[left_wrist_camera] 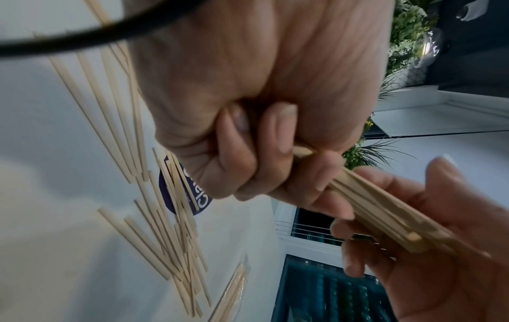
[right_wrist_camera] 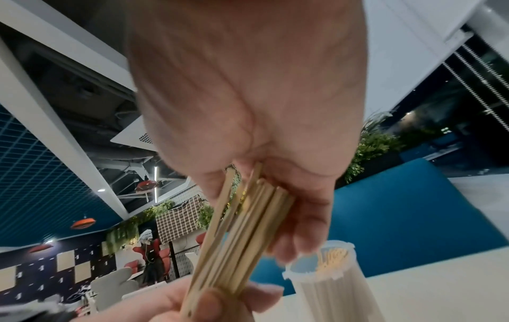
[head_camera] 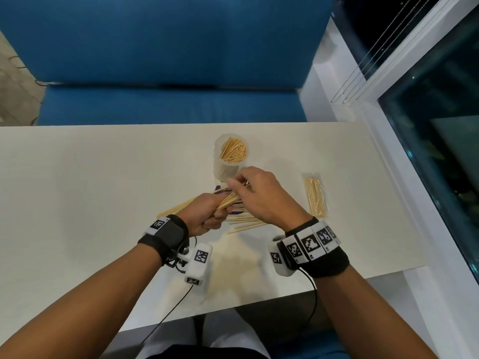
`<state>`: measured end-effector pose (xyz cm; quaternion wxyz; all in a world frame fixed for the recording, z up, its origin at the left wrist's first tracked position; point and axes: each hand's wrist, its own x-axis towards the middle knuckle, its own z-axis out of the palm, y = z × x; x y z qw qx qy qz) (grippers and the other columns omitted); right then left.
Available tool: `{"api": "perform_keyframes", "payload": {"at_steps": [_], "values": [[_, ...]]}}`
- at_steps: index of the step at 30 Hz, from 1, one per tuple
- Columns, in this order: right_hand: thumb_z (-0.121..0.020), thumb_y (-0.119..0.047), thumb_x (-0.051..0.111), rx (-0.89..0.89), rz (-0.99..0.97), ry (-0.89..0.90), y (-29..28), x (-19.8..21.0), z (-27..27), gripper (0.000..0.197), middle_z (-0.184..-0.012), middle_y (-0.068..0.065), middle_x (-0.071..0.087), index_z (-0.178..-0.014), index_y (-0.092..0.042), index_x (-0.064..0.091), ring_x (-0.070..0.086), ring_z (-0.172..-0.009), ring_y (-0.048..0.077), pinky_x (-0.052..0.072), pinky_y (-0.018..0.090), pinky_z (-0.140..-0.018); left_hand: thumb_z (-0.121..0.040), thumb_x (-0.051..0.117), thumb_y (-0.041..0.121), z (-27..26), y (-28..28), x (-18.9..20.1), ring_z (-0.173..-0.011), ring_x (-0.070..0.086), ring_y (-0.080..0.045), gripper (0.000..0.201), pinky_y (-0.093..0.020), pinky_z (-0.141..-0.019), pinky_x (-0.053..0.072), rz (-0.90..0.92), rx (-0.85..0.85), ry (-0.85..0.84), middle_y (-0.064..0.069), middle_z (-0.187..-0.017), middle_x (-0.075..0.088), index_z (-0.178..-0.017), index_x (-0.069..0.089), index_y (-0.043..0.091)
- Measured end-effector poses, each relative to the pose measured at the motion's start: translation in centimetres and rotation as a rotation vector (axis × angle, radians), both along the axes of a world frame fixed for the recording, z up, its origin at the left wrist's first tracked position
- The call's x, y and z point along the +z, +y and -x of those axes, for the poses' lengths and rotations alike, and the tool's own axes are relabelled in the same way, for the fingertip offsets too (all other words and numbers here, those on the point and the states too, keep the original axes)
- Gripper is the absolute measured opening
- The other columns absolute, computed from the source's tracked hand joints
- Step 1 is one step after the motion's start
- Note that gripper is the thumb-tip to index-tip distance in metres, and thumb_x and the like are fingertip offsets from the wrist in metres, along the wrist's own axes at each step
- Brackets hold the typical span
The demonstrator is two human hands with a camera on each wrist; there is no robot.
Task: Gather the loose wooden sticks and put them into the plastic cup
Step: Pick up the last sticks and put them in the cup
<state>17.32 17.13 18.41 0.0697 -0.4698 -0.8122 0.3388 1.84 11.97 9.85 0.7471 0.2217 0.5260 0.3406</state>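
Hands point(head_camera: 233, 200) mid-table, near cup point(head_camera: 228, 161)

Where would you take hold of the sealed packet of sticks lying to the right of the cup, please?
Probably across the middle of the sealed packet, from above, thumb and fingers on its two long edges. It lies flat and narrow on the table, apart from the loose sticks and the cup, so both sides are free.

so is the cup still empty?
No, the cup already stands packed with sticks, their ends showing at its open top in the head view.
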Motion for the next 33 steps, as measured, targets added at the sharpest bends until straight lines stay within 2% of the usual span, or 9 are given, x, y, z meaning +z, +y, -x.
{"api": "perform_keyframes", "payload": {"at_steps": [4,8,12,17,20,24,30,31,33], "values": [[-0.098,-0.043,0.066,-0.068,0.08,0.072,-0.4,0.5,-0.3,0.022,-0.096,-0.009,0.069,-0.101,-0.022,0.07,0.064,-0.085,0.006,0.052,0.024,-0.074,-0.103,0.053,0.043,0.4,0.1,-0.1,-0.036,0.022,-0.009,0.048,-0.022,-0.042,0.016,-0.003,0.028,0.02,0.0,-0.049,0.033,-0.066,0.057,0.014],[-0.092,-0.028,0.078,-0.211,0.209,0.206,0.3,1.5,-0.9,0.019,-0.084,-0.006,0.074,-0.108,-0.019,0.077,0.071,-0.069,0.007,0.05,0.012,-0.064,-0.099,0.06,0.04,0.9,0.7,0.4,-0.037,0.022,-0.01,0.041,-0.024,-0.043,0.015,-0.041,0.034,0.04,-0.001,-0.052,0.035,-0.07,0.06,0.012],[-0.092,-0.022,0.079,-0.292,0.153,0.193,0.8,2.1,-0.3,0.04,-0.111,-0.001,0.07,-0.131,-0.02,0.071,0.068,-0.069,-0.004,0.044,0.0,-0.059,-0.092,0.067,0.046,1.3,1.7,1.4,-0.041,0.023,-0.012,0.042,-0.025,-0.043,0.015,-0.115,0.059,0.096,-0.005,-0.057,0.04,-0.084,0.068,0.005],[-0.092,-0.012,0.077,-0.344,0.197,0.235,1.1,2.5,0.7,0.01,-0.107,0.012,0.072,-0.102,-0.014,0.08,0.072,-0.058,0.002,0.049,0.007,-0.054,-0.092,0.067,0.05,2.3,2.3,2.2,-0.042,0.025,-0.013,0.048,-0.024,-0.042,0.019,-0.159,0.072,0.195,-0.007,-0.055,0.042,-0.081,0.069,0.003],[-0.09,-0.009,0.079,-0.341,0.2,0.254,0.8,2.7,1.2,0.009,-0.101,0.01,0.074,-0.099,-0.01,0.081,0.073,-0.059,0.005,0.051,0.009,-0.055,-0.091,0.068,0.049,3.0,2.1,2.4,-0.042,0.025,-0.014,0.046,-0.025,-0.042,0.019,-0.158,0.071,0.236,-0.007,-0.055,0.044,-0.07,0.071,0.008],[-0.089,-0.009,0.08,-0.352,0.205,0.247,0.9,2.5,1.7,0.009,-0.1,0.011,0.075,-0.097,-0.01,0.082,0.075,-0.061,0.009,0.053,0.011,-0.057,-0.093,0.064,0.053,3.8,1.8,2.1,-0.044,0.033,-0.015,0.052,-0.026,-0.044,0.024,-0.164,0.067,0.29,-0.009,-0.06,0.053,-0.082,0.075,0.004],[-0.09,-0.009,0.078,-0.391,0.134,0.255,3.1,3.4,1.2,0.007,-0.098,0.005,0.075,-0.094,-0.013,0.082,0.073,-0.06,0.002,0.048,0.005,-0.056,-0.1,0.051,0.059,6.2,0.6,-1.2,-0.05,0.045,-0.017,0.062,-0.025,-0.045,0.028,-0.07,0.189,0.306,-0.004,-0.069,0.06,-0.094,0.074,0.002],[-0.091,-0.009,0.078,-0.41,0.107,0.263,3.8,3.6,0.9,0.007,-0.095,0.003,0.075,-0.095,-0.014,0.082,0.073,-0.062,0.003,0.048,0.005,-0.057,-0.102,0.049,0.057,6.8,0.1,-2.2,-0.052,0.05,-0.018,0.06,-0.026,-0.047,0.031,-0.061,0.196,0.368,-0.004,-0.07,0.063,-0.092,0.075,0.004],[-0.092,-0.009,0.076,-0.441,0.027,0.266,5.4,3.8,0.6,0.008,-0.089,0.002,0.076,-0.097,-0.013,0.081,0.073,-0.065,0.005,0.048,0.004,-0.058,-0.103,0.048,0.051,8.0,-1.7,-5.0,-0.068,0.063,-0.022,0.049,-0.031,-0.058,0.045,-0.102,0.132,0.654,-0.002,-0.08,0.072,-0.089,0.075,0.012]]}}
